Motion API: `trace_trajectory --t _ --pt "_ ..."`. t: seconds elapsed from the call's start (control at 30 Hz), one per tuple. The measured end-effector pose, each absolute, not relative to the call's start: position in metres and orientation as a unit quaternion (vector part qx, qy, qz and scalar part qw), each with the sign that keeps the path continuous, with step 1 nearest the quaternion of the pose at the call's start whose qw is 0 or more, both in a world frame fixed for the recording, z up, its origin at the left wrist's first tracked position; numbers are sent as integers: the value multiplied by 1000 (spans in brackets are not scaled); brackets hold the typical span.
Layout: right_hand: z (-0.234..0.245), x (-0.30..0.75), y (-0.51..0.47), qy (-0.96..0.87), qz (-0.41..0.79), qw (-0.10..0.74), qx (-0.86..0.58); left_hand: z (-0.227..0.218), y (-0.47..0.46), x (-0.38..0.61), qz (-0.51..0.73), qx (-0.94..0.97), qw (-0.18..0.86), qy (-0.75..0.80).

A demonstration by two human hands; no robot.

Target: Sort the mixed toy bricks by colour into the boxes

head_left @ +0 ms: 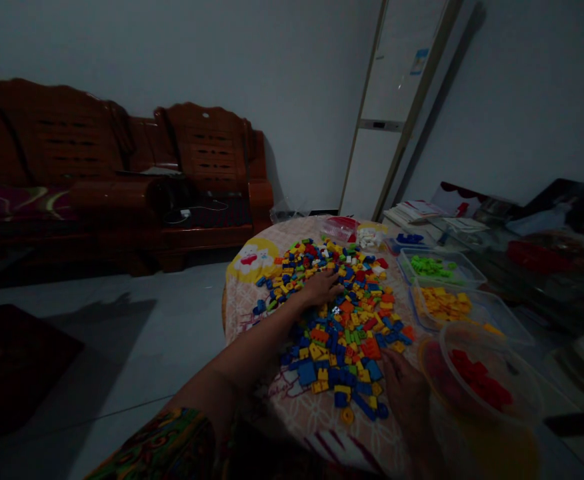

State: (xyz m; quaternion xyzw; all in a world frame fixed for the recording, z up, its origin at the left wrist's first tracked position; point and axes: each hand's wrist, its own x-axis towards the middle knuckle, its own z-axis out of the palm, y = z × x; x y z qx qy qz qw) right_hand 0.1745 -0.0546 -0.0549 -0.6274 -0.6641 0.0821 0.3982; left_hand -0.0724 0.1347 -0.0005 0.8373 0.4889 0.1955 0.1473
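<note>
A wide heap of mixed building bricks (355, 310) in blue, yellow, orange, red and green covers much of the round table. My left hand (322, 287) reaches into the middle of the heap, fingers spread over the bricks. At the heap's right edge, my right hand (406, 383) rests low, its fingers loosely stretched towards an orange brick (371, 348). I see nothing held in it, though the light is dim. Right of that hand, a round clear tub (529, 393) contains red bricks (479, 380).
Clear boxes with yellow bricks (442, 303) and green bricks (429, 267) line the right side. Blue pieces (409, 238) and white pieces (369, 237) lie further back. A patterned cloth (317, 417) covers the table. A wooden sofa (207, 153) stands behind, left.
</note>
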Motion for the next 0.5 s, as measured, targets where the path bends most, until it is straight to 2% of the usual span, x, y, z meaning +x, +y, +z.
trace_trajectory --t 0.23,0.4,0.5 --pt "-53 173 -54 -669 69 392 -628 19 115 -59 245 869 174 394" --pt "-53 174 -54 -666 80 394 -629 10 137 -75 241 818 149 500" --pt "-54 174 -55 -671 73 390 -626 -3 142 -74 222 818 166 505"
